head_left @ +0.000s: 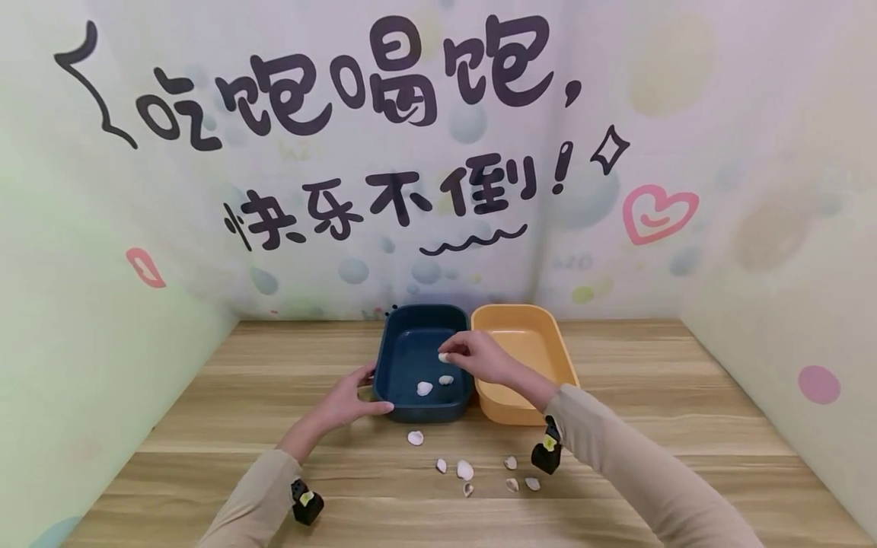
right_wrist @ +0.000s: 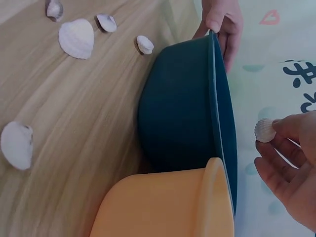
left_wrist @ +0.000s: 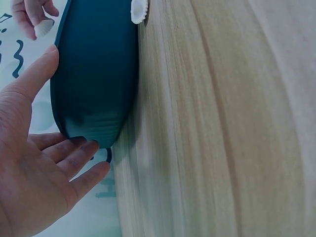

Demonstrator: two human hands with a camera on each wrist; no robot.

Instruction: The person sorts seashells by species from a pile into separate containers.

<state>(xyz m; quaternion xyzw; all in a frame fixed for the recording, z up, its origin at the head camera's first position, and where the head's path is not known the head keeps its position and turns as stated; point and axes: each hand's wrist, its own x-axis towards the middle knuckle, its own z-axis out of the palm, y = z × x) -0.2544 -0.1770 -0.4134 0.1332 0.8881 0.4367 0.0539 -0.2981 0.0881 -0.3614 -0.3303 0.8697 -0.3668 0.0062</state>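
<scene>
Over the dark blue bin [head_left: 425, 415], my right hand [head_left: 479, 356] pinches a small white ribbed seashell [right_wrist: 265, 130] between thumb and fingers. Two more white seashells lie inside that bin, one a heart-shaped shell [head_left: 425, 389], the other a smaller shell [head_left: 446, 380]. My left hand [head_left: 346, 399] rests against the bin's left side, its thumb at the near corner of the rim and its fingers extended farther back along the side. In the left wrist view, the left palm [left_wrist: 39, 182] faces the bin with nothing in it.
A yellow-orange bin [head_left: 510, 415] stands against the right side of the blue one. Several seashells lie scattered on the wooden table [head_left: 274, 380] in front, among them a larger white shell [head_left: 465, 469] and a shell [head_left: 415, 438] near the blue bin. Behind hangs a printed curtain [head_left: 329, 281].
</scene>
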